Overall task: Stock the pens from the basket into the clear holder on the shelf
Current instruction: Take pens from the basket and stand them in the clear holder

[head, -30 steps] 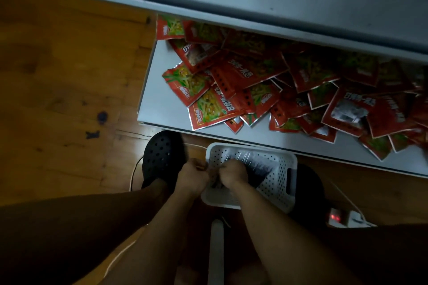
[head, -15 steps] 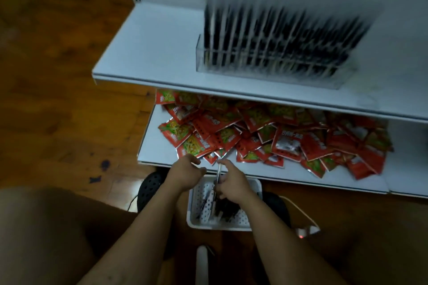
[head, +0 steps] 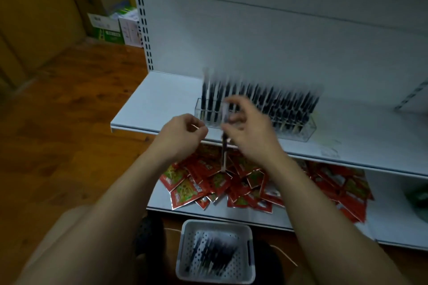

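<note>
A clear holder (head: 303,133) stands on the white shelf (head: 152,99), packed with several upright black pens (head: 273,102). My right hand (head: 250,132) is raised in front of its left part and pinches a pen (head: 224,157) that hangs nearly upright below the fingers. My left hand (head: 183,132) hovers just left of it, fingers curled, thumb and forefinger close together; whether it holds anything I cannot tell. The white perforated basket (head: 185,271) sits on the floor below, with several dark pens (head: 213,254) lying in it.
Several red snack packets (head: 199,183) are heaped on the lower shelf. Boxes (head: 111,30) stand on the wooden floor at the far left, beside the slotted shelf upright (head: 144,18). A dark sandal (head: 148,236) shows left of the basket.
Both hands rose from the basket on the floor to the holder on the shelf. The right hand brought a pen up with it, and my view tilted upward.
</note>
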Available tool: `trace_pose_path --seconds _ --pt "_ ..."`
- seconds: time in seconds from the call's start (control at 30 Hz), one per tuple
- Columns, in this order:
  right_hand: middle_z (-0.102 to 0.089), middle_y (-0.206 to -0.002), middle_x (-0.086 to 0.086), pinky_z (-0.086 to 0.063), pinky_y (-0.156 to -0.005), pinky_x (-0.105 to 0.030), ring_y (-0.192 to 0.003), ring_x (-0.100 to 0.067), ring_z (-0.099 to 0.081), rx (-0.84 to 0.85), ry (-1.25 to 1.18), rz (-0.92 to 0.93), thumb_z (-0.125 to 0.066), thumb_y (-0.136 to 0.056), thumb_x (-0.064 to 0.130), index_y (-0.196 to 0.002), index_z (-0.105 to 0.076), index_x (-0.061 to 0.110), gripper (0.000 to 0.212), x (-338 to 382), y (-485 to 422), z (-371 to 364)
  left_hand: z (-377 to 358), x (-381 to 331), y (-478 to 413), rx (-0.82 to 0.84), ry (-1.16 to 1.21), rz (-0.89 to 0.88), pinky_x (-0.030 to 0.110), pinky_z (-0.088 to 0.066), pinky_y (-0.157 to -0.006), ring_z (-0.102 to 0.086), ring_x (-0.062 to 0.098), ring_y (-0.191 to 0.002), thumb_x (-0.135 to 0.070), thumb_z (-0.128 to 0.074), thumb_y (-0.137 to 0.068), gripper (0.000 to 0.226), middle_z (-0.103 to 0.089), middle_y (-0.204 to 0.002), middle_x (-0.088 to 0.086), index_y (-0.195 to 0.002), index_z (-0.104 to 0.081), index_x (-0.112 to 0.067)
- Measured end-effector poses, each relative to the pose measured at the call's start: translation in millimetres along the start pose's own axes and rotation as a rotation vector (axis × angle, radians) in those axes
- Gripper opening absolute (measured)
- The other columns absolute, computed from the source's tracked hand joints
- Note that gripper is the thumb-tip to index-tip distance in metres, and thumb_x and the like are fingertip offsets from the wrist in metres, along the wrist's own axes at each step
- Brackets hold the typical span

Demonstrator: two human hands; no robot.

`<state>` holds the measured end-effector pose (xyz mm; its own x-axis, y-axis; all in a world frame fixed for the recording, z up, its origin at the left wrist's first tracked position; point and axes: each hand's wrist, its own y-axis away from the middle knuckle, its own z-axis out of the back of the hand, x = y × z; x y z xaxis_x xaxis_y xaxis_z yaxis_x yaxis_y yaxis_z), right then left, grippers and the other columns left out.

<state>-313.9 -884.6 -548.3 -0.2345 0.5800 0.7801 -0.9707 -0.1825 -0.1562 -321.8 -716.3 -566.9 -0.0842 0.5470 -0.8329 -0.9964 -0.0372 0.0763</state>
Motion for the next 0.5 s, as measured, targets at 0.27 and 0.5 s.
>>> trace_pose_path --seconds 0.27,0.5 --pt "-0.057 -0.095 0.008 -0.058 -0.072 -0.026 -0.078 -0.009 -0.063 -0.440 -0.048 0.270 -0.066 -0.089 0.012 -0.115 -0.058 0.017 0.028 5.9 -53.6 12.6 8.4 12.0 -71.2 -0.106 0.055 0.120 0.035 -0.049 -0.078 -0.062 0.024 -0.098 -0.032 -0.058 -0.092 0.027 -0.065 -0.110 0.007 -0.114 -0.058 -0.017" --pt "-0.058 -0.097 0.003 -0.052 -0.072 -0.013 -0.079 -0.013 -0.065 -0.522 -0.031 0.356 -0.065 -0.088 0.008 -0.112 -0.058 0.010 0.025 -0.6 -75.5 6.4 3.1 14.3 -102.8 -0.096 0.111 0.189 0.031 -0.043 -0.073 -0.061 0.024 -0.098 -0.031 -0.061 -0.091 0.020 -0.065 -0.104 0.005 -0.104 -0.061 -0.016"
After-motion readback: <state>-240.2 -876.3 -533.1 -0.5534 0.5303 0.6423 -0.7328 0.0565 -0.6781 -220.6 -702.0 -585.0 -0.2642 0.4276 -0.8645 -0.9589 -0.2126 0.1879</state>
